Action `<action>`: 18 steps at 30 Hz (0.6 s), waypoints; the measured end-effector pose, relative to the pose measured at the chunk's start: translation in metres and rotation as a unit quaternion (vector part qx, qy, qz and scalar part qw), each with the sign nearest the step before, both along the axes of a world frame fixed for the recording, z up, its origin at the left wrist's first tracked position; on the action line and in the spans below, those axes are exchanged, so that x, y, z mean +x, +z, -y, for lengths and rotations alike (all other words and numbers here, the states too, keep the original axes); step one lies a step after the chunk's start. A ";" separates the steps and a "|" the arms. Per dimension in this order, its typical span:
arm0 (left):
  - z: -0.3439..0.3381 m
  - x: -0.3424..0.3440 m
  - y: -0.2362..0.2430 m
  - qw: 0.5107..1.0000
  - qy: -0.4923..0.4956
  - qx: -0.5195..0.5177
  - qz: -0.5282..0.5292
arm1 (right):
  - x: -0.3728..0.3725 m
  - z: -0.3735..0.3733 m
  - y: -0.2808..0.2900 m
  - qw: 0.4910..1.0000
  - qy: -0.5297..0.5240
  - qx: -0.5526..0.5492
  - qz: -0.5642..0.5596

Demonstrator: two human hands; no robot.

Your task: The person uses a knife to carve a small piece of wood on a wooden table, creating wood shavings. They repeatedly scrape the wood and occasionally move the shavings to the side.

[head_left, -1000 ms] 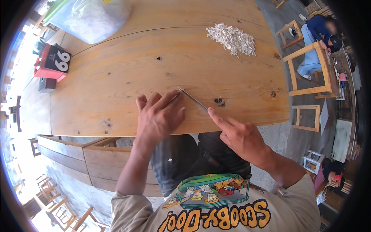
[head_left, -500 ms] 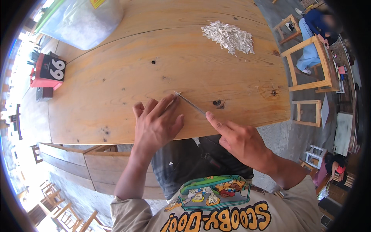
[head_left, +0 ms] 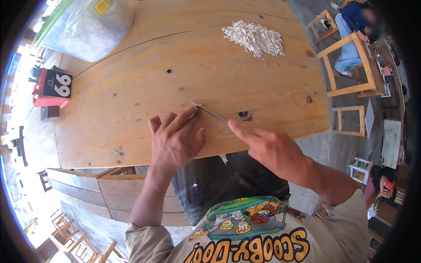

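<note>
My right hand [head_left: 276, 151] is closed round a thin-bladed knife [head_left: 212, 112], its index finger stretched along the back of the blade. The handle is hidden inside the fist. Across the fingertips of my left hand [head_left: 173, 140] lies the blade's far end, close to the index finger. That hand rests on the wooden table [head_left: 131, 122] with its fingers spread and the thumb apart. A small pale sliver [head_left: 198, 104] shows by the fingertips and blade, too small to make out well. Farther off, a heap of small white cut pieces [head_left: 254, 39] lies on the tabletop.
A clear plastic tub [head_left: 87, 35] with a bag inside stands at the far left. Nearer on that side is a black and red holder [head_left: 52, 87] with utensils. The table's front edge meets my lap. Wooden stools [head_left: 349, 120] and a seated person [head_left: 351, 39] are off right.
The knife and right hand have slid a little forward and left, so the blade tip reaches farther past the left fingertips. My left hand stays nearly in place. The whole view has shifted slightly.
</note>
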State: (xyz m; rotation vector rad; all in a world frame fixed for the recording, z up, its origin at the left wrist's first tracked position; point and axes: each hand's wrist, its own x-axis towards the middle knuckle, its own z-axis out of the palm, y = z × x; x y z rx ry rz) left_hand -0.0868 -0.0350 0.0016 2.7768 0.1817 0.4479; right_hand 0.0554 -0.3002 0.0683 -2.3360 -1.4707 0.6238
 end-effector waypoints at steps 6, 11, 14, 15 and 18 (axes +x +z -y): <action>-0.002 0.000 0.003 1.000 -0.010 -0.002 0.002 | 0.003 -0.034 -0.029 0.996 -0.002 0.083 -0.024; -0.003 -0.001 0.001 1.000 -0.020 -0.013 0.014 | 0.010 -0.034 -0.042 0.988 -0.035 0.146 -0.029; -0.011 -0.003 -0.004 0.997 -0.023 -0.058 0.042 | 0.015 -0.021 -0.025 0.977 -0.111 0.165 -0.082; -0.015 -0.003 -0.006 0.995 -0.023 -0.077 0.053 | 0.018 -0.014 -0.019 0.969 -0.143 0.170 -0.108; -0.022 0.004 -0.013 0.990 0.017 -0.116 0.077 | 0.039 0.017 -0.035 0.931 -0.220 0.253 -0.148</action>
